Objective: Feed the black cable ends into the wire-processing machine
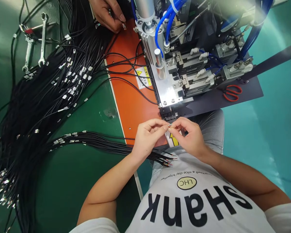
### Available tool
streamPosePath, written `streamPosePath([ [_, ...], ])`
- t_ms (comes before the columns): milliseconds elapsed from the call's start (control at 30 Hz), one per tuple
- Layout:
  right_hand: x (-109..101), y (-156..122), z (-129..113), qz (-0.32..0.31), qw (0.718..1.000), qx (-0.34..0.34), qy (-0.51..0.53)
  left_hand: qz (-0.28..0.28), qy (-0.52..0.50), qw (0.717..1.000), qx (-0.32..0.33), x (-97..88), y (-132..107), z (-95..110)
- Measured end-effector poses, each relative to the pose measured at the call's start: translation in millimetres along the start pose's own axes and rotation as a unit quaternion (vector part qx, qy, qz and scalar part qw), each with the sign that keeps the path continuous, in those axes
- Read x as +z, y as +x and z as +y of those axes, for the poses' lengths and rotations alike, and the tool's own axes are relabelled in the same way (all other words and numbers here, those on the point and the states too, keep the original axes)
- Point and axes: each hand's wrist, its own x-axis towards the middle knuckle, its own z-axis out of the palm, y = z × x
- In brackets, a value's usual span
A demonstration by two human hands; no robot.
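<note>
My left hand (150,134) and my right hand (190,136) meet in front of the machine's lower end, thumbs and forefingers pinched close together. Between the fingertips shows a small pale tip, probably a cable end; most of it is hidden. Beneath my left wrist passes a bundle of black cables (106,142), its stripped, coloured wire ends (168,161) lying near my shirt. A yellow arrow label (174,139) lies just under my fingers. Nearest to both hands is the metal machine (169,94) with its cylinders and blue air hoses.
A large heap of black cables (46,100) with white tags covers the green table (94,181). Two wrenches (43,38) lie at the upper left. Another person's hand (108,14) holds a small piece at the top. Red-handled scissors (232,93) rest on the dark plate at the right.
</note>
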Motion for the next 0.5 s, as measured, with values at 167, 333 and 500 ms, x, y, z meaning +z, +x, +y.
streamPosePath([
  [167,-0.6,-0.3,0.9,-0.011,1.000,-0.008,-0.003,-0.032,-0.071,0.997,-0.022,-2.7,3.3,5.4],
  [333,0.5,-0.7,3.7,-0.004,1.000,-0.022,-0.009,-0.050,-0.112,0.992,-0.030,-4.9,4.8,7.3],
  [500,1.1,-0.3,2.5,-0.003,1.000,-0.025,-0.017,-0.032,-0.114,0.992,-0.042,-4.0,3.6,6.1],
])
